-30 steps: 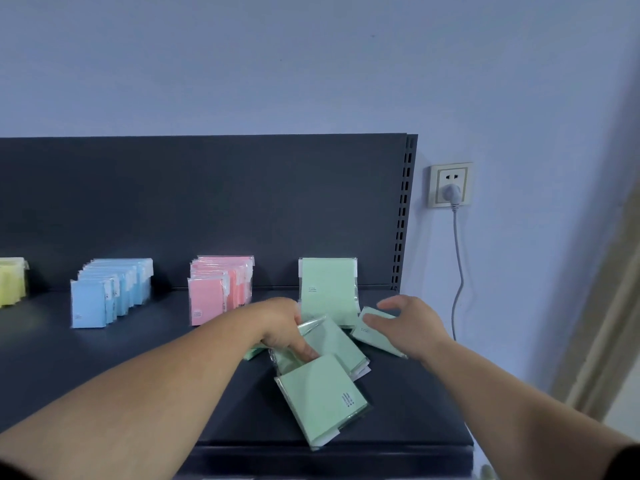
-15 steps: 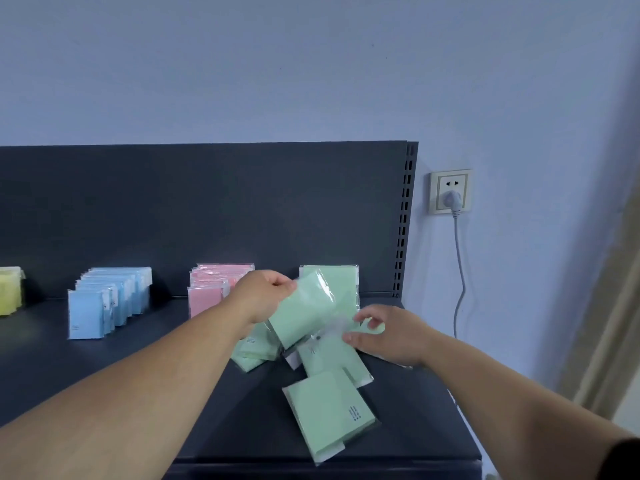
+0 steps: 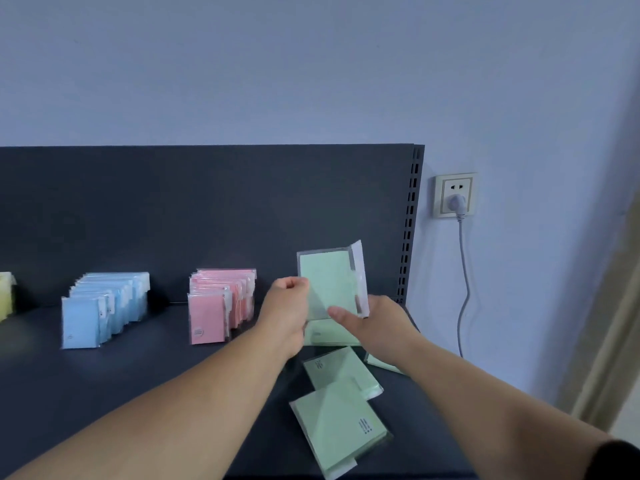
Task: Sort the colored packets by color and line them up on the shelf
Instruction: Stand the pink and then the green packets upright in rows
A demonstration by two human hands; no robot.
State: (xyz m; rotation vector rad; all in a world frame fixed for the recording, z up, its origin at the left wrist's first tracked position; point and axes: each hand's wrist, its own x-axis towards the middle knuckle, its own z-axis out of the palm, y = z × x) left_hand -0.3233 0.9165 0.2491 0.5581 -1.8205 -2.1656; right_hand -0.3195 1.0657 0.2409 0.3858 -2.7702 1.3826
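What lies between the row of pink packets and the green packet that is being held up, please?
In the head view, only the left hand lies between the pink packets and the green packet, gripping its left edge.

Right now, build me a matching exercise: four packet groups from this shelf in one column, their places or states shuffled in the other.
Column one:
1. blue packets
2. pink packets
3. uppermost green packet
4. lowermost green packet

Column two:
A. lying flat by the front edge of the shelf
B. standing row beside the yellow packets
C. gripped by the left hand and the right hand
D. standing row just left of the left hand

Pairs: 1-B, 2-D, 3-C, 4-A.
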